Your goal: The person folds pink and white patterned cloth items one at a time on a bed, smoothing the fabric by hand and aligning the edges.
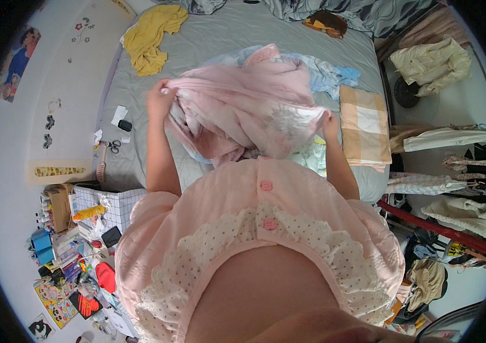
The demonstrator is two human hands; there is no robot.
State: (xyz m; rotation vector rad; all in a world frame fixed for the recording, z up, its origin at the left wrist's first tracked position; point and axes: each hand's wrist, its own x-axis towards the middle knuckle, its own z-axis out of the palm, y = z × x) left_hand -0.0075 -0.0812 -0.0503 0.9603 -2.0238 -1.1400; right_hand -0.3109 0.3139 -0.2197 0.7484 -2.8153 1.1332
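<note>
A crumpled pink plush garment or blanket (pixel 243 98) stretches between my two hands above the bed. My left hand (pixel 160 100) grips its upper left edge. At the right, my right hand (pixel 330 124) pinches a whitish corner of the same cloth. Light blue patterned cloth (pixel 326 70) lies behind it on the grey bed sheet (pixel 226 25). A pale printed cloth (pixel 313 156) shows partly beneath, near my right forearm. Just right of that hand lies a folded orange-and-white checked cloth (pixel 365 124). Folds hide much of the pink cloth's underside.
A yellow garment (pixel 153 38) lies at the bed's far left, a brown item (pixel 326 23) at the far right. Scissors (pixel 114 146), a pink hairbrush (pixel 102 165) and a black case (pixel 125 125) sit along the left edge. Clothes hang on a rack (pixel 436 227) at right.
</note>
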